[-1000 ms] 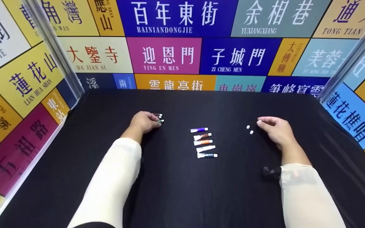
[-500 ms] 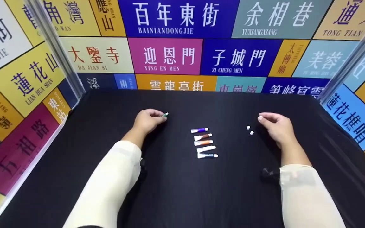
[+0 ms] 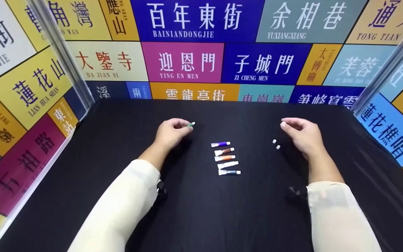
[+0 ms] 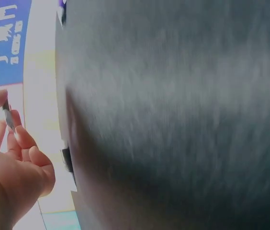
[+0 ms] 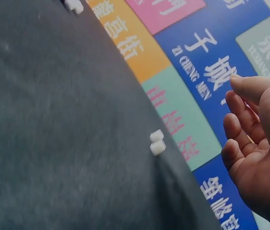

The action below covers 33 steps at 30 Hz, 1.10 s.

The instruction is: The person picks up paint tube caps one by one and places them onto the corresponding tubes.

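Head view first: left hand (image 3: pixel 171 133) is raised a little above the black surface (image 3: pixel 201 210), wrist bent, its fingers (image 3: pixel 182 123) pinched together on a small green-tipped tube (image 3: pixel 191 124) that juts out toward the middle. Right hand (image 3: pixel 301 134) sits well apart on the other side, palm down, fingers loosely curled and holding nothing; two white caps (image 3: pixel 276 144) lie just beside it on the cloth. Between the hands lies a row of five small paint tubes (image 3: pixel 225 158), side by side. Both forearms wear pale sleeves (image 3: pixel 124 206).

Left wrist view, blurred, shows only the hand (image 4: pixel 8 167) at the frame's edge, with fingertips (image 4: pixel 24 136) closed on a thin dark sliver of the tube (image 4: pixel 8 116); the row and caps are out of sight.

Right wrist view shows what the head view cannot: the empty palm of the hand (image 5: pixel 259 139), fingers (image 5: pixel 235 129) gently bent and apart, and the caps (image 5: pixel 157 142) touching each other near the surface's edge.
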Motion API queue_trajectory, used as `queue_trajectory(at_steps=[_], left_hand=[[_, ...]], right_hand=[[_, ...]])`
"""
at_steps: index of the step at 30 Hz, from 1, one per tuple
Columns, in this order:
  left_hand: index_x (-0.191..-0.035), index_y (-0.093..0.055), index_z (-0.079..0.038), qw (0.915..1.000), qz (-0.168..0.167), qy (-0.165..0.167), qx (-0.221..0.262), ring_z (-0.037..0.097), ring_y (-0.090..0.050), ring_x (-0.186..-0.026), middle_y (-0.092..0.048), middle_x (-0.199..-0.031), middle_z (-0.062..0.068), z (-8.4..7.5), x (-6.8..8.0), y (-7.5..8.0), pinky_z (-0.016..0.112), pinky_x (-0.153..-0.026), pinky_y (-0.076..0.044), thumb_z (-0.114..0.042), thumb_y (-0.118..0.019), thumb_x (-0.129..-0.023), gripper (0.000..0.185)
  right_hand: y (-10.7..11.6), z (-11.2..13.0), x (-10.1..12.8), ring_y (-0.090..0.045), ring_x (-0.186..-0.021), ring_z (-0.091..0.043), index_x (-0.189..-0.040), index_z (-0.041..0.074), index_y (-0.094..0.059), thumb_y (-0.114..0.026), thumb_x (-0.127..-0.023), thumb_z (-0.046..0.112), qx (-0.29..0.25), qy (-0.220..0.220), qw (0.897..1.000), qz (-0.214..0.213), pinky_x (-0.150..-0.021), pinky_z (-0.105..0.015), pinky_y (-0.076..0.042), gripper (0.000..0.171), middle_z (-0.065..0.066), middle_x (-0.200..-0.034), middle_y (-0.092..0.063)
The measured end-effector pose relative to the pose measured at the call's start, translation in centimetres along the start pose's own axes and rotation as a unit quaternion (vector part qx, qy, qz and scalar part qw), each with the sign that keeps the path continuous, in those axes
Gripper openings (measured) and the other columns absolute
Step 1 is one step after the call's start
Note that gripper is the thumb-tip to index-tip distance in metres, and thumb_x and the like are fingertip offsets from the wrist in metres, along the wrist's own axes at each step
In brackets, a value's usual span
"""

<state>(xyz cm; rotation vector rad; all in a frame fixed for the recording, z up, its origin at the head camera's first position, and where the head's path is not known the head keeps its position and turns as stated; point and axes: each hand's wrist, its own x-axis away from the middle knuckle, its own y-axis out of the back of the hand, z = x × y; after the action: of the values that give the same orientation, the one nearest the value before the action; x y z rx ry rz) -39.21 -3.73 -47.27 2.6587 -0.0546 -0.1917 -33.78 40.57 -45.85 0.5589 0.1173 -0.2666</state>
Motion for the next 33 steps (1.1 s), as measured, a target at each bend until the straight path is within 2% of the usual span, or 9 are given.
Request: queue_trajectory(at_steps=[9, 16, 20, 25, 33], left_hand=[[-0.102, -0.083, -0.019, 0.9992, 0.0, -0.03, 0.025, 0.011, -0.065, -0.084, -0.079, -0.092, -0.004, -1.8, 1.6, -1.8, 0.026, -0.078, -0.052, -0.03, -0.083, -0.089, 0.016], [-0.104, -0.084, -0.019, 0.9972, -0.005, -0.06, 0.044, 0.009, -0.066, -0.082, -0.081, -0.092, -0.003, -3.4, 2.5, -2.7, 0.024, -0.076, -0.052, -0.027, -0.084, -0.089, 0.017], [-0.104, -0.085, -0.019, 0.9954, -0.004, -0.08, 0.053, 0.009, -0.066, -0.08, -0.081, -0.091, -0.003, -4.3, 3.1, -3.2, 0.023, -0.075, -0.052, -0.026, -0.085, -0.088, 0.018], [-0.105, -0.085, -0.02, 0.9939, 0.004, -0.095, 0.055, 0.008, -0.064, -0.079, -0.081, -0.091, -0.004, -5.4, 4.2, -4.1, 0.023, -0.074, -0.052, -0.026, -0.085, -0.089, 0.017], [-0.107, -0.085, -0.021, 0.9901, 0.014, -0.124, 0.064, 0.01, -0.064, -0.081, -0.079, -0.092, -0.005, -7.5, 6.4, -5.0, 0.025, -0.075, -0.052, -0.028, -0.084, -0.091, 0.017]], right_hand=[[-0.4, 3.0, 0.6, -0.068, -0.095, 0.004, -0.129, 0.009, -0.077, -0.078, -0.099, 0.038, -0.022, 0.048, 0.999, 0.003, -0.085, -0.008, -0.053, 0.042, 0.025, -0.102, -0.073], [-0.7, 5.0, 1.2, -0.069, -0.092, 0.0, -0.127, 0.005, -0.077, -0.081, -0.097, 0.032, -0.051, 0.081, 0.995, 0.001, -0.083, -0.01, -0.055, 0.041, 0.02, -0.102, -0.077], [-0.8, 5.9, 1.6, -0.069, -0.091, -0.001, -0.126, 0.006, -0.078, -0.081, -0.097, 0.032, -0.051, 0.093, 0.994, 0.001, -0.082, -0.011, -0.055, 0.039, 0.018, -0.103, -0.078], [-0.9, 7.0, 2.2, -0.069, -0.089, -0.003, -0.125, 0.007, -0.078, -0.08, -0.098, 0.029, -0.047, 0.111, 0.993, 0.002, -0.08, -0.012, -0.055, 0.035, 0.021, -0.099, -0.076], [-1.2, 9.5, 3.7, -0.07, -0.085, -0.005, -0.12, 0.009, -0.08, -0.082, -0.096, 0.027, -0.041, 0.135, 0.99, 0.014, -0.076, -0.014, -0.056, 0.03, 0.021, -0.094, -0.075]])
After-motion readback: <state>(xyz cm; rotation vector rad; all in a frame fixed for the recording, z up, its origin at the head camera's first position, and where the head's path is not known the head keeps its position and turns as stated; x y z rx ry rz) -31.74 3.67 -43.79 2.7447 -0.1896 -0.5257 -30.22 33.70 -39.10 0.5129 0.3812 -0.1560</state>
